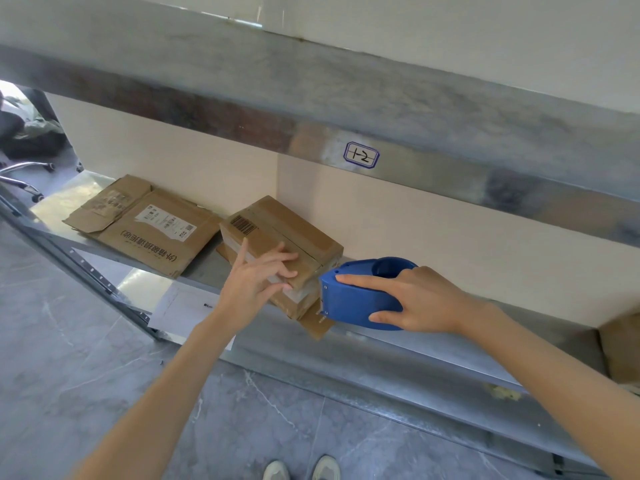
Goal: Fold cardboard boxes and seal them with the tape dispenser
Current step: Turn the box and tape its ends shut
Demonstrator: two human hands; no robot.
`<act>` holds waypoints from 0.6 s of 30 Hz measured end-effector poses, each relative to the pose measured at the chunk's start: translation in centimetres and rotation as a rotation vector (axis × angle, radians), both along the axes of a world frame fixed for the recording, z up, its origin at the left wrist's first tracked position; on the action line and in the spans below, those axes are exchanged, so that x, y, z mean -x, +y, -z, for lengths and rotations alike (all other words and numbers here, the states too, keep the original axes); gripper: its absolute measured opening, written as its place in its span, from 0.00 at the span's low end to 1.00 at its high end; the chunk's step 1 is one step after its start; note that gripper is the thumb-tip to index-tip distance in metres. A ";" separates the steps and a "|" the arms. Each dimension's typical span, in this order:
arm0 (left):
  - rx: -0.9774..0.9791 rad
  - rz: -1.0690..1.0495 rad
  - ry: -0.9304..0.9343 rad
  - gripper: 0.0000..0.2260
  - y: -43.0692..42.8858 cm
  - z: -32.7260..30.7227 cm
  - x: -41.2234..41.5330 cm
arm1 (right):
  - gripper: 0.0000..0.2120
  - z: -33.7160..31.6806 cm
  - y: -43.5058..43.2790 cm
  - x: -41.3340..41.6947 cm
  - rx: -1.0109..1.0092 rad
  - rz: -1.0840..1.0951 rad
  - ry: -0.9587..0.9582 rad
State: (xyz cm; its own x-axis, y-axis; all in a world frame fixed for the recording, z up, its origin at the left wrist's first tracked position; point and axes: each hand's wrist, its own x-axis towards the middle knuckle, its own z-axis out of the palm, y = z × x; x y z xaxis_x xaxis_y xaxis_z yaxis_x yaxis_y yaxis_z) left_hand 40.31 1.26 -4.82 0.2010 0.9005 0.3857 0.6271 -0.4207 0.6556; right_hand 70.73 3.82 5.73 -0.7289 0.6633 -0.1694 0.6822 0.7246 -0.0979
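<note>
Here, left hand (254,284) fingers (284,258) flat on box (277,220) edge, right hand (427,301) gripping tape dispenser (356,301) at box end

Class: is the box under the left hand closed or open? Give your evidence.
Closed: the box has its top flaps lying flat and meeting along a middle seam, with the left hand resting on them.

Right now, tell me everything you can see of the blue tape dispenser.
The blue plastic tape dispenser is a rounded shell with a round hollow on top and rivets at its nose. It sits low over the grey metal shelf, nose at the near end of the closed brown cardboard box. The right hand holds it, index finger straight along its top, thumb below.
</note>
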 end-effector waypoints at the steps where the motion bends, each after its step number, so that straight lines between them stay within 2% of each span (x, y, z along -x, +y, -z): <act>1: 0.057 0.047 -0.046 0.03 0.3 0.0 0.3 | 0.34 -0.1 0.1 0.0 0.001 -0.002 -0.001; 5: 0.118 0.121 -0.100 0.06 0.7 0.2 1.3 | 0.33 -0.4 0.0 0.1 -0.014 -0.005 -0.009; 8: 0.146 0.096 -0.107 0.07 0.7 -0.1 1.1 | 0.34 -0.3 -0.1 0.2 -0.007 -0.005 -0.009; 10: 0.128 0.057 -0.124 0.12 0.4 -0.2 0.6 | 0.34 -0.1 -0.1 0.2 -0.004 -0.005 -0.004; 14: 0.056 -0.011 -0.197 0.08 0.1 0.2 -0.2 | 0.35 0.0 -0.1 0.2 0.006 0.003 0.009; 18: 0.089 0.009 -0.210 0.05 0.3 0.1 0.1 | 0.34 0.0 0.0 0.2 0.018 0.010 0.007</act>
State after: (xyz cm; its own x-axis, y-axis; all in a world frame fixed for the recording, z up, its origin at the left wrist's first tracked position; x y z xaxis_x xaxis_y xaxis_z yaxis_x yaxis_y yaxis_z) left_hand 40.25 1.53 -4.87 0.1325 0.9315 0.3387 0.4698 -0.3600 0.8060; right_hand 70.52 3.82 5.71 -0.7236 0.6674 -0.1760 0.6884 0.7160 -0.1157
